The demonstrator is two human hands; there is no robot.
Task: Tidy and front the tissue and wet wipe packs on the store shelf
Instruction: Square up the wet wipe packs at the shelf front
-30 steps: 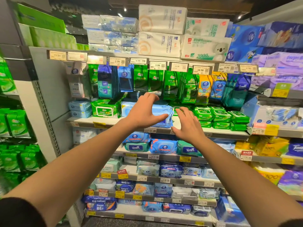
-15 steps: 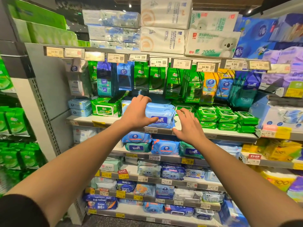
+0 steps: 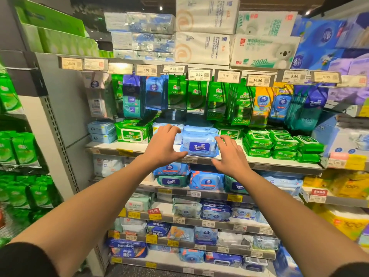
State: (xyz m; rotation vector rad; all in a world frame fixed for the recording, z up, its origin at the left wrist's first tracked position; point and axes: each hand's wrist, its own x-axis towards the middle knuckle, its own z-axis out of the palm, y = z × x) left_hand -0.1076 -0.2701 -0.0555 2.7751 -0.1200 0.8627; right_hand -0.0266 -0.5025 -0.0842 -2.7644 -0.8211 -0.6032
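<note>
My bare forearms reached forward from dark sleeves. My left hand curved around the left end of a pale blue soft plastic Tempo wet wipe pack, fingers over its top corner and thumb below its front edge. My right hand lay at the pack's right end, fingers loosely spread and touching its side; I could not tell whether the thumb gripped it. The pack sat flat at the front of the white store shelf, dark blue label facing out. Green 999 wet wipe packs were stacked just beside it on the right, another green lidded pack on the left. Behind, green hanging sachets hung under price tags.
</note>
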